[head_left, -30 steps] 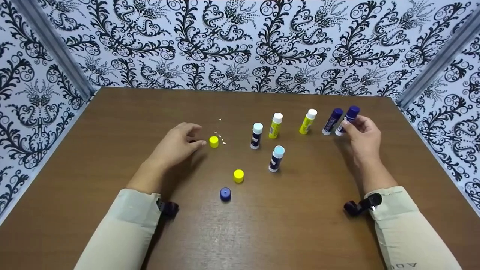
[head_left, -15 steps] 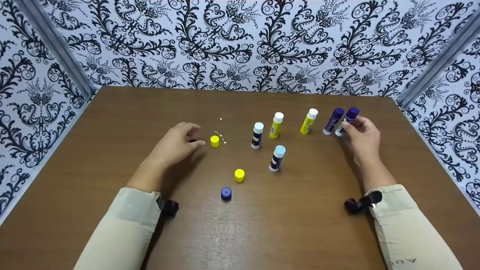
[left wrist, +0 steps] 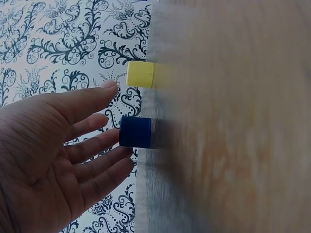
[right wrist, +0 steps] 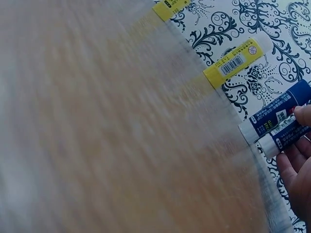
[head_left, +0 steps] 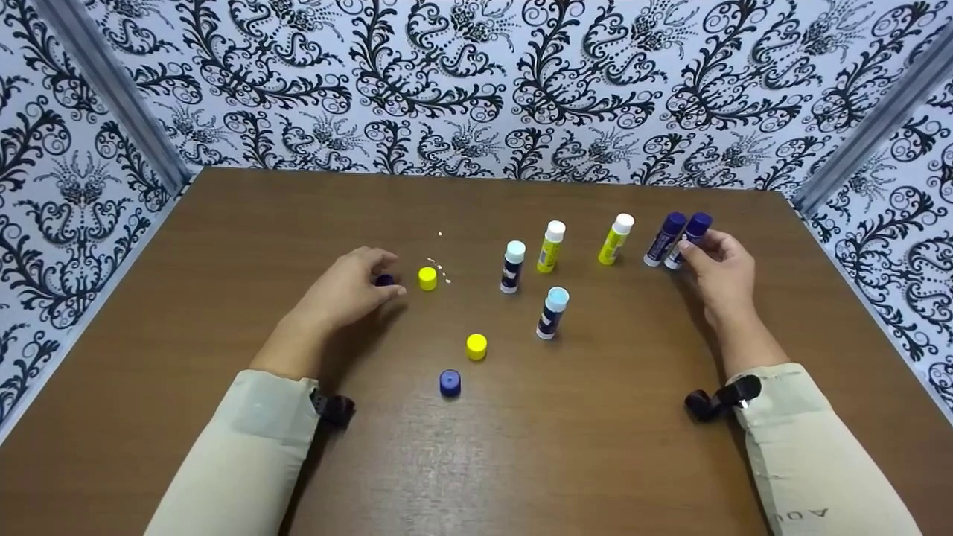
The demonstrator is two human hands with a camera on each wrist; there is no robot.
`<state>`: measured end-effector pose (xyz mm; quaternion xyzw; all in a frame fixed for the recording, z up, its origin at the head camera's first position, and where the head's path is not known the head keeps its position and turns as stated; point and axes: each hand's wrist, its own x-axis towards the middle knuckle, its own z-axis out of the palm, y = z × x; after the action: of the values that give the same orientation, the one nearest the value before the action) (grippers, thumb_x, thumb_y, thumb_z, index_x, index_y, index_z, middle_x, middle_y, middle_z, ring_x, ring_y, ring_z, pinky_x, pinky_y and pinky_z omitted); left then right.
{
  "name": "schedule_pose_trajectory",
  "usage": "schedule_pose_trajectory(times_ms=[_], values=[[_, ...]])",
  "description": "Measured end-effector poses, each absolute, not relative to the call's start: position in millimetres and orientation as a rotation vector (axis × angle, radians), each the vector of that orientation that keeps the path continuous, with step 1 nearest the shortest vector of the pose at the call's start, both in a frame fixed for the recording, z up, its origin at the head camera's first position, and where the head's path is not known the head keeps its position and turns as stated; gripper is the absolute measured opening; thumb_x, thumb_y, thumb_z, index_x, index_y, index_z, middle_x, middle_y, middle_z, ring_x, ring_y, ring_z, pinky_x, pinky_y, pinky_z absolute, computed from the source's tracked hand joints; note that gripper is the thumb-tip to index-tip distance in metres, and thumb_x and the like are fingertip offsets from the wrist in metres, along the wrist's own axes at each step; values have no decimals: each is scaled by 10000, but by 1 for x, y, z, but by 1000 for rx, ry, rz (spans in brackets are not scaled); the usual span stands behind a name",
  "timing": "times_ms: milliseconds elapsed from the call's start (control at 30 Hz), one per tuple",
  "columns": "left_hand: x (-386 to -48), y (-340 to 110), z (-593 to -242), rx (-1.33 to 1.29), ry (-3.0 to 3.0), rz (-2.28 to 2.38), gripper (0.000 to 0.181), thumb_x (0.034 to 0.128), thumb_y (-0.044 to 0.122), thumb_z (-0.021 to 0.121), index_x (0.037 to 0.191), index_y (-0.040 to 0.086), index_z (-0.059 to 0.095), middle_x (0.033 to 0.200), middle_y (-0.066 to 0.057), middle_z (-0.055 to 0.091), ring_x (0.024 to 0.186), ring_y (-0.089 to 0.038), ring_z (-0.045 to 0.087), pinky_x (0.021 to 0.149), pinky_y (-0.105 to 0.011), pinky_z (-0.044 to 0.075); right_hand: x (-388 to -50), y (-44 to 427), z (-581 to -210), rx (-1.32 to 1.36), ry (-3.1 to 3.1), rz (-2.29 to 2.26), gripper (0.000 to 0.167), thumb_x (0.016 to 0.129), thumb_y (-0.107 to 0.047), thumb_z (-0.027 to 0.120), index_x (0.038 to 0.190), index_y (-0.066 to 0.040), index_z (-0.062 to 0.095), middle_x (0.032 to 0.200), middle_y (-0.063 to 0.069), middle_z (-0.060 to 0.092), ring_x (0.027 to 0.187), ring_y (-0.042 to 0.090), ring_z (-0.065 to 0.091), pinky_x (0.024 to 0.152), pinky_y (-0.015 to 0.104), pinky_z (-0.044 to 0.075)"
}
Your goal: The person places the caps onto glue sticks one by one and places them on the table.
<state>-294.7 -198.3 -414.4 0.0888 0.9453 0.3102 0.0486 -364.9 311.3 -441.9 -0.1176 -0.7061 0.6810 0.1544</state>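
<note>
My right hand pinches a capped dark blue glue stick between thumb and fingers. It stands upright, close against a second capped blue glue stick. On the left, my left hand is spread loosely round a dark blue cap standing on the table; thumb and fingers are parted, and whether a fingertip touches the cap I cannot tell. Just right of that hand is a yellow cap. Another yellow cap and a blue cap lie nearer me.
Two uncapped yellow glue sticks stand upright behind two uncapped dark blue ones at mid-table. White crumbs lie by the far yellow cap. Patterned wallpaper walls the brown table at back and sides.
The gripped glue stick has shifted slightly left, closer to its neighbour. My left thumb has dropped a little, so the dark blue cap shows more. The head view has tilted slightly.
</note>
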Motion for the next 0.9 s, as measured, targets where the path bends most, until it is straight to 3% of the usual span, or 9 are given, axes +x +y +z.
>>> schedule_pose_trajectory(times_ms=[433, 900], values=[[-293, -201, -417, 333, 2862, 931, 522, 944, 146, 753, 1407, -33, 593, 1399, -239, 606, 1320, -410, 565, 1203, -532, 422, -370, 314, -447, -330, -2042, 1950, 183, 910, -33, 759, 1038, -139, 680, 918, -64, 676, 899, 77, 615, 756, 140, 576], [-294, -202, -419, 341, 2884, 864, 440, 974, 105, 710, 1379, -40, 621, 1383, -269, 605, 1277, -433, 582, 1173, -560, 449, -370, 316, -447, -308, -2093, 1958, 190, 921, -54, 758, 1032, -183, 674, 940, -70, 683, 893, 59, 633, 763, 147, 593]])
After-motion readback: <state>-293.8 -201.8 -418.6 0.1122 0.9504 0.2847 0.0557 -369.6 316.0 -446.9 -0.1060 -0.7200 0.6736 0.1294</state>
